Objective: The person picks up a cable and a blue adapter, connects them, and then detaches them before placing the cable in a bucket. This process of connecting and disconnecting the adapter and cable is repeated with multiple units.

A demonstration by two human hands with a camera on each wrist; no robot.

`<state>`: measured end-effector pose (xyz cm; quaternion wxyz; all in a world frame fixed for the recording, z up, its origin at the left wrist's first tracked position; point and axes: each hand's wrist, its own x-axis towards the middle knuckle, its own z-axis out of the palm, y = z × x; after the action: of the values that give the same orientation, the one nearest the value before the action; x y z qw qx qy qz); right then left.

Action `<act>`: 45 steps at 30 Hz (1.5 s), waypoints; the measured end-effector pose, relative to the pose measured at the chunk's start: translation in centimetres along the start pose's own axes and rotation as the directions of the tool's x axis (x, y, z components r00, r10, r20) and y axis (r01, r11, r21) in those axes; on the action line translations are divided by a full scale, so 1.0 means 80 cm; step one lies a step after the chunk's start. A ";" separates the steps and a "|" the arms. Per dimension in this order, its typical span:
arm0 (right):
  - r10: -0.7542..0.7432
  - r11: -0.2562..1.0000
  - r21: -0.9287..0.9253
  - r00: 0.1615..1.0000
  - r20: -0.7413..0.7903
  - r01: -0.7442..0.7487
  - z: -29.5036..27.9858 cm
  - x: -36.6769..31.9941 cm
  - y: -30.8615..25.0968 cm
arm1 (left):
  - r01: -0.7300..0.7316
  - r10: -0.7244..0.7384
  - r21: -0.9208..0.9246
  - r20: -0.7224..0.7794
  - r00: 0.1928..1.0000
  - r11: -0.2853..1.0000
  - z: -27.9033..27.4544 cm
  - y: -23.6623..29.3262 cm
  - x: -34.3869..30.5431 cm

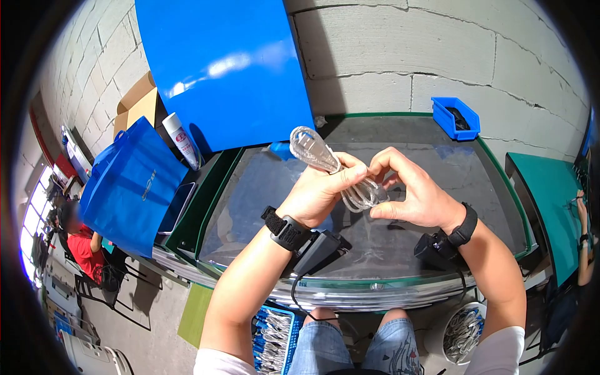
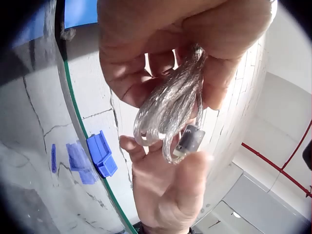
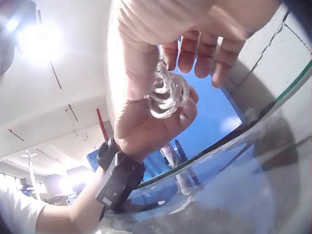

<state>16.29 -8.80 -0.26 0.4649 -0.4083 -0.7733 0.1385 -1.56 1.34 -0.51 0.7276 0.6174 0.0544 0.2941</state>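
My left hand grips a bundle of clear-jacketed, silvery cable round its middle, thumb laid across it. Loops stick out at both ends, held up over the workbench. A dark grey cable connector hangs beside the lower loops in the left wrist view. Around that end curves my right hand, its thumb and fingertips right at the loops with a gap between them. Seen from the right wrist, the right fingers extend past the coil, not wrapped round it.
On the workbench lies clear sheeting; a blue bin sits at its back right. Left stand a spray can and a blue bag. Below are a blue basket and white bucket of cables. A seated person is far left.
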 end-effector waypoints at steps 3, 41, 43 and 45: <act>0.069 0.991 0.112 0.998 0.012 -0.070 0.004 -0.001 0.003 | -0.008 0.010 0.032 -0.052 0.999 0.999 0.010 0.002 0.002; 0.653 0.646 0.591 -0.052 -0.756 -0.483 -0.041 -0.645 -0.140 | 0.110 -0.111 0.231 -0.006 0.994 0.967 -0.060 -0.029 0.021; 0.676 0.518 0.612 -0.152 -0.721 -0.598 -0.025 -0.693 -0.103 | 0.105 -0.106 0.190 -0.005 0.994 0.976 -0.069 -0.027 0.021; 0.681 0.430 0.638 -0.235 -0.694 -0.639 -0.009 -0.731 -0.060 | 0.084 -0.073 0.079 -0.138 0.988 0.993 -0.081 -0.025 0.025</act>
<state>28.17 -56.35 -32.49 0.6670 -0.7364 0.0104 0.1123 -2.09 7.84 -3.31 0.7063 0.6238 0.1402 0.3039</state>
